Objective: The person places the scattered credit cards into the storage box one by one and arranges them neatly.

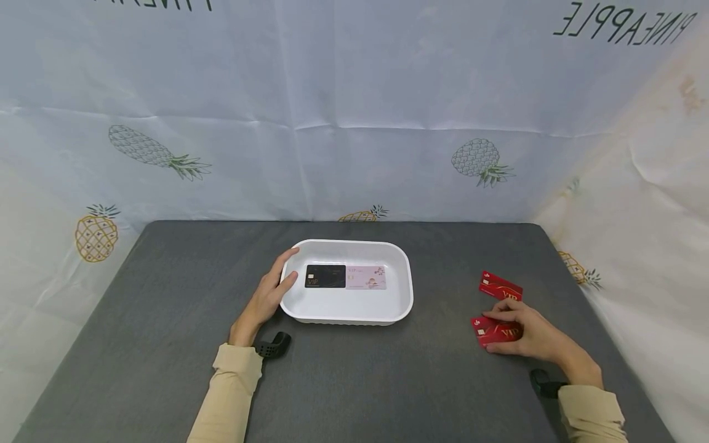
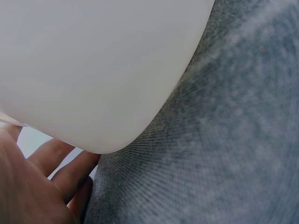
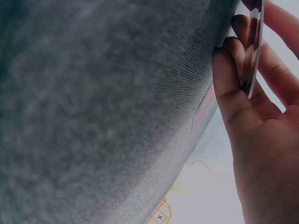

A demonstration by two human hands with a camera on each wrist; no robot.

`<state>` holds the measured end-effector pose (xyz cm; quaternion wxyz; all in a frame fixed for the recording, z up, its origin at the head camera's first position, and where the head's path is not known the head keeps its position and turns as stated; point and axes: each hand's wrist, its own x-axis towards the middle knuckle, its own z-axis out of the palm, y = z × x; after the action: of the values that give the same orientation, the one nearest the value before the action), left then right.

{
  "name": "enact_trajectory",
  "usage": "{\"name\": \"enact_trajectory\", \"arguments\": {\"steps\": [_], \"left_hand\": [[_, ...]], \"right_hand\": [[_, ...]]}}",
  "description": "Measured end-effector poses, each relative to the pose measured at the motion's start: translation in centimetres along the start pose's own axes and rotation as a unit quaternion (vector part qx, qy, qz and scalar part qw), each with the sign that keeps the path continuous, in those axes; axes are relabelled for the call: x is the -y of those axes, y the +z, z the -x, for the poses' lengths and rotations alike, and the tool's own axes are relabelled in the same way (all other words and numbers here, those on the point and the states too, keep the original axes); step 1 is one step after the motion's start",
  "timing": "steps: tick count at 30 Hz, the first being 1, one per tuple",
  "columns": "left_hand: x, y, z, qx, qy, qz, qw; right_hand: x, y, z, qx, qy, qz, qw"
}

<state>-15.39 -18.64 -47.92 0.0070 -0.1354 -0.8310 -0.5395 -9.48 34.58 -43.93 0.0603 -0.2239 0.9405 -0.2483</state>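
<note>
Our left hand grips a white tray; well apart, our right hand pinches a red card, a second card just beyond.

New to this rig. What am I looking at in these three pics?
No robot here: a person works with bare hands, wearing cameras on the head and both wrists.

The head view looks forward and down over a grey table. A white tray holds a black card and a pink card, side by side. The left hand rests on the tray's left end. The right hand pinches a red card between its fingers; a second red card lies just beyond it.

The left wrist view is mostly the tray's outside, with that hand at lower left. The right wrist view shows the held card nearly edge-on.

Behind everything hangs a pineapple-print cloth.
</note>
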Motion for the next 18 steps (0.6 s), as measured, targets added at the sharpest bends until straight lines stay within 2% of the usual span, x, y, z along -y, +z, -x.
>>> {"name": "enact_trajectory", "arguments": {"steps": [11, 18], "left_hand": [[0.08, 0.01, 0.01, 0.000, 0.002, 0.001, 1.0000], [0.13, 0.02, -0.02, 0.000, 0.002, 0.003, 1.0000]], "right_hand": [[0.18, 0.09, -0.11, 0.003, 0.040, 0.005, 0.9992], [0.51, 0.09, -0.36, -0.007, 0.038, 0.023, 0.9990]]}}
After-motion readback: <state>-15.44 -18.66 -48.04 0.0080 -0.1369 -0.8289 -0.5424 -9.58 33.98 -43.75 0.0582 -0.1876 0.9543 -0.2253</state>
